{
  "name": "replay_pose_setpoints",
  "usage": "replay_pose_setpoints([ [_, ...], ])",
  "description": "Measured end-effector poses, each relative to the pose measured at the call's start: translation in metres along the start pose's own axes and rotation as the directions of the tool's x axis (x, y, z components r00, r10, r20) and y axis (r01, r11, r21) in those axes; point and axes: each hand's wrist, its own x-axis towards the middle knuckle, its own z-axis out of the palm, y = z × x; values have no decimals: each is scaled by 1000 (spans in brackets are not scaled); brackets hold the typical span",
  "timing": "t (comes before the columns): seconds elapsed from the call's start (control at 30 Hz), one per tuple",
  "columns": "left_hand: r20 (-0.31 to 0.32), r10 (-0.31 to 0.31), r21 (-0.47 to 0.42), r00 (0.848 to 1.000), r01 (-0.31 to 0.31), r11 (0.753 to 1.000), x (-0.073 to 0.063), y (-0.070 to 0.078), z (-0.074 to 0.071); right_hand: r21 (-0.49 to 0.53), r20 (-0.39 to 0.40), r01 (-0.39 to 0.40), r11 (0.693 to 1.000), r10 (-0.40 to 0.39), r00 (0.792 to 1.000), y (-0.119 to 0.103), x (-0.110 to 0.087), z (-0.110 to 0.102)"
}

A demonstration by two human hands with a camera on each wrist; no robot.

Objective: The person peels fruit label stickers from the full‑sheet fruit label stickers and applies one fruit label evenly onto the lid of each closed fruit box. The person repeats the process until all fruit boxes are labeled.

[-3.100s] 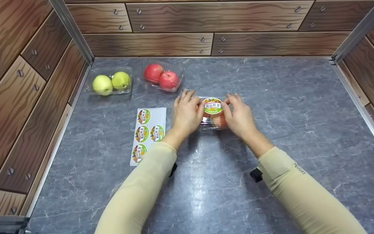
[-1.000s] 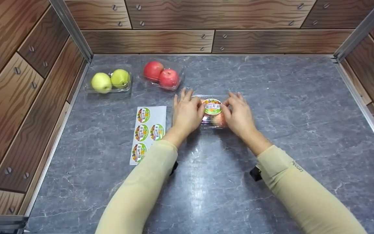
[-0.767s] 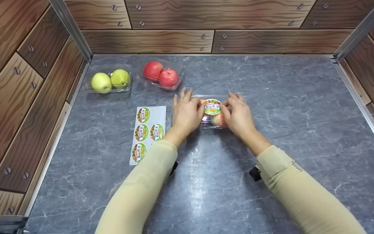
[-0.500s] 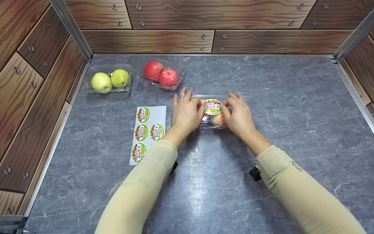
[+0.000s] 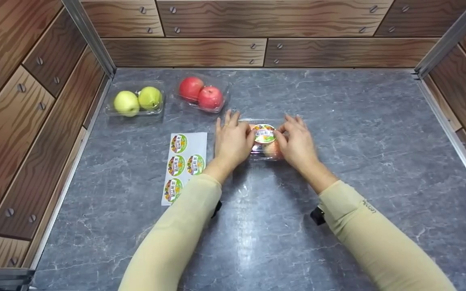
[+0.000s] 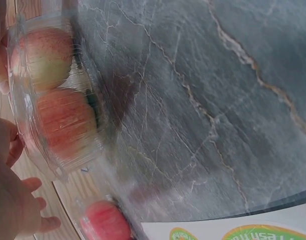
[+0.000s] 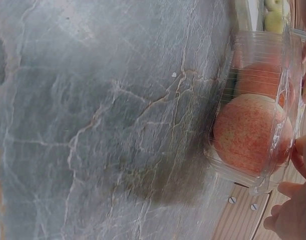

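Observation:
A clear plastic box with two red-and-yellow fruits inside lies on the grey marbled table. Over its lid is a round, fruit-printed sticker. My left hand pinches the sticker's left edge between thumb and forefinger, the other fingers spread over the box's left end. At the opposite edge my right hand pinches in the same way. Both wrist views look at the box from the side, with fingertips right at the lid's level; the sticker's face is hidden there.
A sheet bearing several more round stickers lies left of the box, partly under my left forearm. Behind it stand a clear box with two red apples and another with two green fruits. Wood-patterned walls enclose the table.
The sticker has shifted slightly toward me over the lid, and the glare on it varies. Both hands stay almost in place. The head view has tilted a little.

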Motion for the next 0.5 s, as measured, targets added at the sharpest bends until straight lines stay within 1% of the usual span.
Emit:
replay_pose_setpoints([
  [0.27, 12, -7, 7, 1000, 7, 1000, 0, 1, -1, -11, 26, -27, 1000, 27, 999, -1, 0, -1],
  [0.5, 17, -11, 9, 1000, 11, 1000, 1, 1, -1, -11, 26, -22, 1000, 22, 999, -2, 0, -2],
])
